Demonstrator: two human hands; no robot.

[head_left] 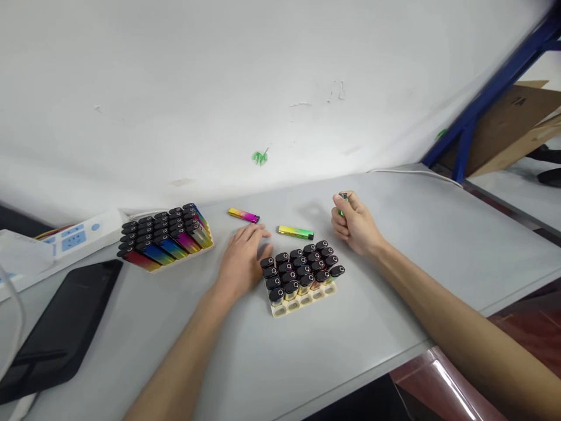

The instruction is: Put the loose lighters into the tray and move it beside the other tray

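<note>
Two loose lighters [295, 233]: flat on the table [372, 321], beyond the tray [280, 313].
Right hand [356, 225]: fingers closed around another lighter [343, 198], mostly hidden, apparently green.
Left hand [242, 257]: fingers open, loosely spread, just beside the tray.
Tray: rows of black-topped lighters [302, 271], upright or slightly tilted.

On the worktop [245, 374] I see a centre tray [287, 306], lighters [304, 270] standing in its rear rows, one loose lighter [289, 231] just behind, another lighter [241, 214] farther back leftward. Left stands a second tray [183, 261], holding lighters; farther left, a tablet [61, 327] lies before a power strip [94, 229].
</note>
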